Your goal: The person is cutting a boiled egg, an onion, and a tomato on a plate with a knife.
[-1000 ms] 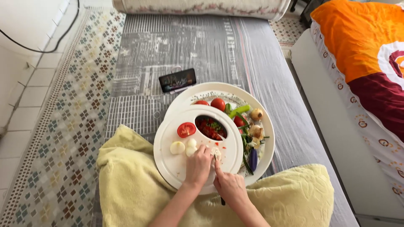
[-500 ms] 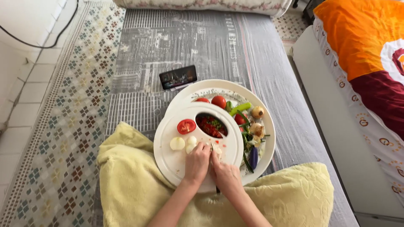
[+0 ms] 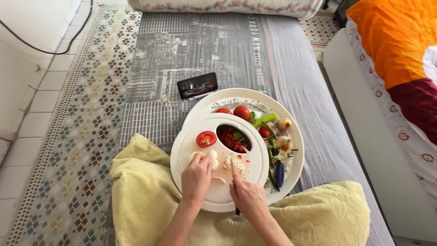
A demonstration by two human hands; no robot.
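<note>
A smooth white plastic cutting board (image 3: 200,191) is seen on a glossy white tray (image 3: 296,150). Soft, textured yellow towelling cloth (image 3: 145,200) is spread beneath; the patterned rug (image 3: 82,114) looks matt and woven.

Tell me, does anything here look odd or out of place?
Yes. The round white cutting board rests tilted on the rim of the big white tray, partly over the yellow towel, not flat. Small red bits lie scattered beside its oval hole, and a phone is propped on the rug.
</note>
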